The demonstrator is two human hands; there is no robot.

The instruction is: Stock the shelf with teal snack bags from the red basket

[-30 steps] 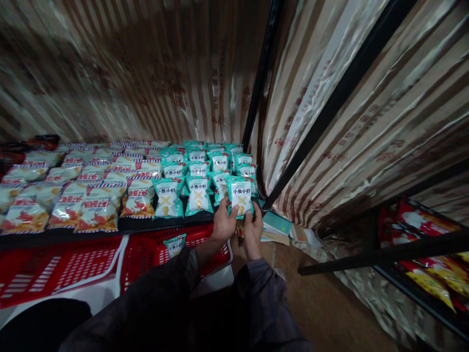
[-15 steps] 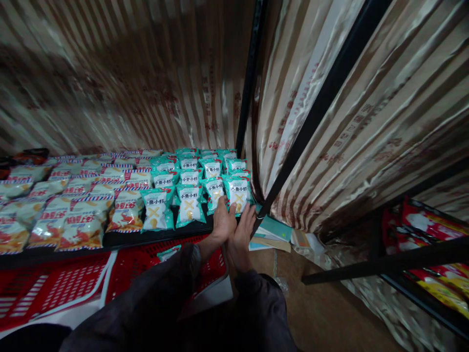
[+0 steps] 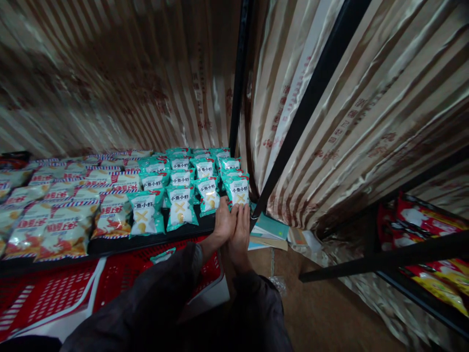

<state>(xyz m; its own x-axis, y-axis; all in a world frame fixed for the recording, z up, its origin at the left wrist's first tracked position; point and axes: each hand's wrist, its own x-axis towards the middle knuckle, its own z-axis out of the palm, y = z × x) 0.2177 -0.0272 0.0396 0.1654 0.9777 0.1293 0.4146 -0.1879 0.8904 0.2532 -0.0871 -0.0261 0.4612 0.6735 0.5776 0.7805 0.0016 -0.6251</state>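
Note:
On the shelf's right end, a teal-and-white snack bag point(image 3: 239, 188) stands upright at the front of its row. My left hand point(image 3: 224, 221) is at its lower left edge, the index finger beside the bag and the thumb in front, closed on that edge. Close against it, my right hand point(image 3: 239, 240) lies with fingers stretched flat over the bag's lower front. Another teal bag point(image 3: 208, 194) is just left of my left hand. Several more teal bags point(image 3: 181, 178) stand in rows behind and to the left.
White-and-orange snack bags point(image 3: 69, 230) fill the shelf's left part. Red baskets point(image 3: 62, 288) sit below the front edge, one with a teal packet point(image 3: 163, 255). A black post point(image 3: 293, 142) rises right of my hands. Red and yellow packets point(image 3: 432, 220) lie on the right-hand shelf.
My right hand's fingers have shifted from the bag's lower right corner onto its lower front, closer to my left hand. The view has turned slightly, moving the shelf leftward.

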